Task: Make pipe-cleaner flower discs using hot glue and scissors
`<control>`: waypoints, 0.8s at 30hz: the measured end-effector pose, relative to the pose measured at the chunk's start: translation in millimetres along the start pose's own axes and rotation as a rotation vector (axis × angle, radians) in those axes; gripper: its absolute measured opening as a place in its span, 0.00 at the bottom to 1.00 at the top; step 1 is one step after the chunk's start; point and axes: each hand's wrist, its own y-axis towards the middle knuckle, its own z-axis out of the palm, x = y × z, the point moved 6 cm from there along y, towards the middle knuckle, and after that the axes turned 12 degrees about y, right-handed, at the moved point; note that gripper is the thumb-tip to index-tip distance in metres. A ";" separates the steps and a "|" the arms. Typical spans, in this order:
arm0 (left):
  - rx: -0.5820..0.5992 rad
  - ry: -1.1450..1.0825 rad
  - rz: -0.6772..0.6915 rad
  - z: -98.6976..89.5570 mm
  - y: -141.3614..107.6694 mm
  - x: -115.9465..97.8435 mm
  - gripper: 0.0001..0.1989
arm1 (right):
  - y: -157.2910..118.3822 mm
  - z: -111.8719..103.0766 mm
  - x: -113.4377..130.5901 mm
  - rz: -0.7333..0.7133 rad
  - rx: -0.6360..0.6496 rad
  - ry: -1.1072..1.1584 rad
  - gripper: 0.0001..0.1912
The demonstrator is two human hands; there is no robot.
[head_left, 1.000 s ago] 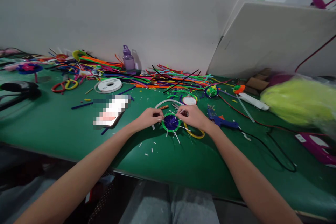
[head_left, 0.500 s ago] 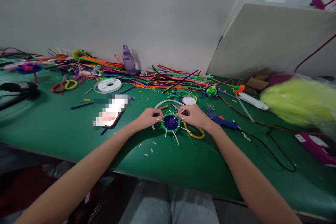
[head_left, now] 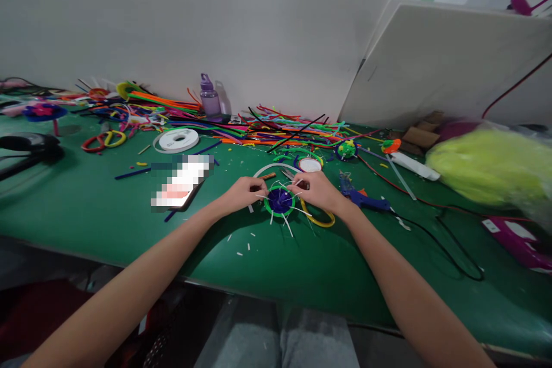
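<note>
A small round pipe-cleaner piece with a green rim and dark blue middle (head_left: 281, 213) sits between my hands. Thin white strips (head_left: 288, 226) stick out around it. My left hand (head_left: 248, 191) is closed in a pinch at the piece's left edge. On the far right side of the rim, my right hand (head_left: 315, 190) is also closed, with fingertips together by a white strip. I cannot tell whether each pinch is on the rim or on a strip. Scissors with a yellow handle (head_left: 322, 223) lie partly hidden under my right hand.
To the right lies a blue glue gun (head_left: 366, 200) with a black cord. A phone (head_left: 183, 184), a ribbon spool (head_left: 179, 139) and red-and-yellow-handled scissors (head_left: 103, 141) are on the left. Behind are piled pipe cleaners (head_left: 293, 129) and a purple bottle (head_left: 210, 98). White snippets (head_left: 248, 246) lie in front.
The whole view has shifted very slightly. Both hands keep their pinch at the round piece, with no clear movement.
</note>
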 end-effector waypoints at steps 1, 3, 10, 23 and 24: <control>0.001 -0.002 -0.002 0.0 0.1 0.0 0.08 | 0.1 -0.1 0.4 -0.003 -0.004 -0.001 0.13; 0.004 -0.005 -0.010 0.0 0.1 -0.1 0.08 | 0.2 -0.1 1.7 -0.012 -0.009 -0.004 0.12; 0.011 -0.014 -0.013 0.5 -0.4 -0.1 0.07 | 0.3 0.6 3.2 -0.021 -0.009 -0.008 0.10; 0.011 -0.012 -0.009 0.8 -0.2 0.9 0.08 | 0.2 -0.7 3.5 -0.022 -0.017 -0.018 0.11; 0.010 -0.013 -0.011 0.7 -0.1 0.9 0.08 | 0.3 -0.7 3.5 -0.024 -0.017 -0.017 0.11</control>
